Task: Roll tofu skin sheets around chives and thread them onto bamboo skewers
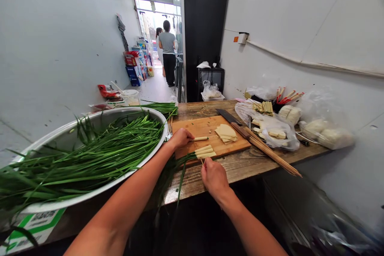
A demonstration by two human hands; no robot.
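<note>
A roll [200,139] is pinched by the left hand [180,138] on the board [210,126]; a skewer [202,161] is gripped by the right hand [213,176] at the board's near edge, beside the basin [90,122].

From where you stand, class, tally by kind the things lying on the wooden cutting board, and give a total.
Rolled tofu-skin rolls, threaded side by side: 3
Roll at the left hand: 1
Stack of flat tofu-skin sheets: 1
Cleaver: 1
Total: 6

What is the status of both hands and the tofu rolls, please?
Left hand grips one tofu roll on cutting board. Right hand at skewer through three chive-filled rolls. Cleaver lies apart, clear.
</note>
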